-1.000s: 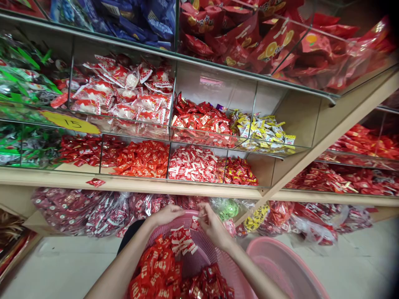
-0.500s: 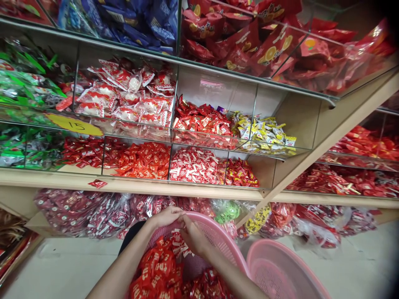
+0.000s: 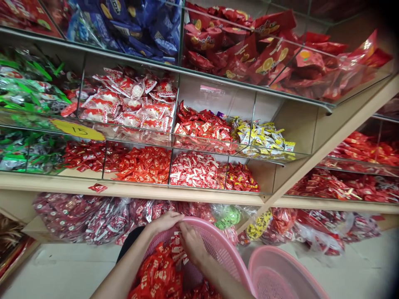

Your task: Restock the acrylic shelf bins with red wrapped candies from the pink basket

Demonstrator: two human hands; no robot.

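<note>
A pink plastic basket [image 3: 215,226] with mesh walls stands low in front of me. My left hand [image 3: 166,221] is closed on its far rim. Inside that rim, close to the left hand, is my right hand [image 3: 191,241], its fingers curled inward; whatever they hold is hidden. Red-and-white candy packets [image 3: 177,249] lie just left of the right hand. Orange-red candy packets [image 3: 157,274] are heaped in the left of the basket, and darker red packets [image 3: 202,290] show at the bottom, partly behind my right forearm.
A second pink basket [image 3: 280,270] stands on the floor at right. Ahead, shelf bins hold red-and-white candies [image 3: 195,170], orange candies [image 3: 145,164] and yellow candies [image 3: 268,135]. A single red packet [image 3: 98,188] lies on the wooden ledge. Bagged candies [image 3: 107,220] sit beneath, and a slanted wooden post [image 3: 311,153] crosses at right.
The view has tilted slightly upward, so the shelves appear lower. Both hands stay at the basket's far rim, with the right hand shifted only a little.
</note>
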